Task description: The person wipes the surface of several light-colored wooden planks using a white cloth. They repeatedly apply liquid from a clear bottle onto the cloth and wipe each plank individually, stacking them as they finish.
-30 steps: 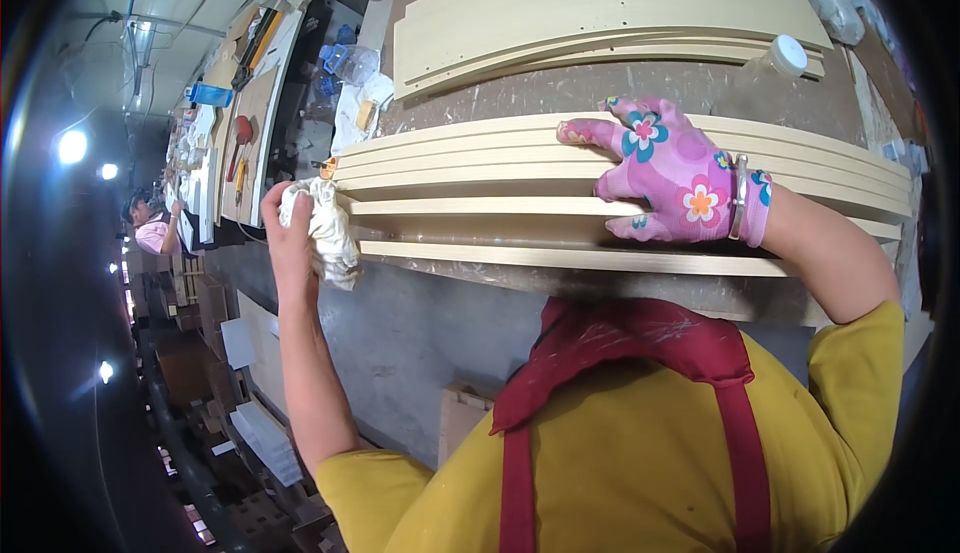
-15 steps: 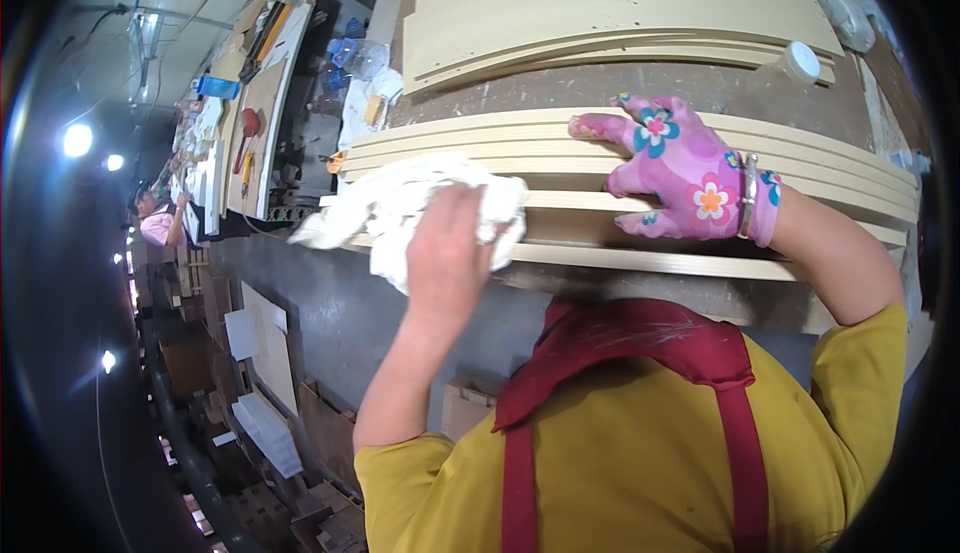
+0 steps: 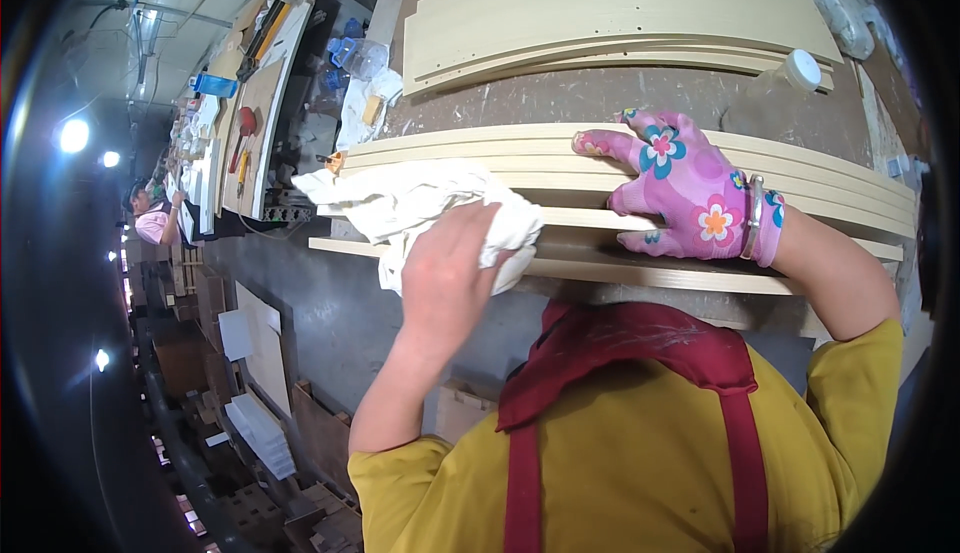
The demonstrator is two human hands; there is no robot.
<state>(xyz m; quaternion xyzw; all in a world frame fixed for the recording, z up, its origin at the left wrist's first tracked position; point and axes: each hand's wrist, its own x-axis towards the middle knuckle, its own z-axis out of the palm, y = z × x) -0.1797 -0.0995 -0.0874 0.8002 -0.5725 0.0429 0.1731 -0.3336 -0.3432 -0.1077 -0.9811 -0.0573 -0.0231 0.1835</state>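
My bare left hand (image 3: 450,268) is closed on a bunched white cloth (image 3: 425,195), pressing it against the long pale boards (image 3: 640,275) near their left end. Those boards stand on edge side by side, with a wider gap between the ones nearest me. Across their top edges, right of the cloth, rests my right hand (image 3: 685,188) in a pink flowered glove. Its fingers are spread apart, pointing left, and the palm lies on the edges. A metal band circles that wrist.
Beyond lies a stack of wide pale panels (image 3: 620,13) with small holes. A white-capped clear bottle (image 3: 775,88) stands at the right, near plastic wrapping (image 3: 835,8). At the left are a bench with hand tools (image 3: 245,143), blue-capped bottles (image 3: 355,53) and a distant person (image 3: 155,218).
My left hand and the cloth have shifted slightly right along the board edges. The right hand stays in place on the boards. The whole view has moved a little.
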